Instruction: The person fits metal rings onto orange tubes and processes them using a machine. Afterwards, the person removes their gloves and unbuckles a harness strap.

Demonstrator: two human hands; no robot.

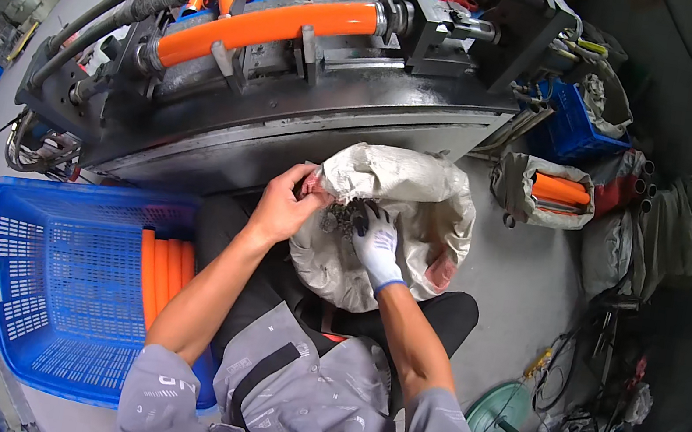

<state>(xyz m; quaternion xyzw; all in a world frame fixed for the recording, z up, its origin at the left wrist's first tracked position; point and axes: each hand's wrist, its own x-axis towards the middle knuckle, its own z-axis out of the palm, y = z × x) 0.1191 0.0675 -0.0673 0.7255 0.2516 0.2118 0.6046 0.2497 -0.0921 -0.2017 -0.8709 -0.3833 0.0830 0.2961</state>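
Observation:
A white woven sack (396, 173) stands in front of me between my legs, its rim rolled down. Bare, my left hand (283, 207) is closed on the left part of the sack's rim, by a reddish patch. My right hand (377, 245) wears a white glove with dark-coated fingers and reaches down inside the sack. Its fingers are curled among small shiny metal pieces (330, 221); what they hold, if anything, is hidden. Beyond the sack, an orange tube (270, 30) is mounted lengthwise on a machine, between two metal end fittings.
A blue plastic basket (26, 286) at my left holds several orange tubes (166, 270). The machine bench (307, 113) spans the far side. To the right are a sack of orange tubes (560, 193), a blue crate (573, 124) and a green round base with a pole (500, 413).

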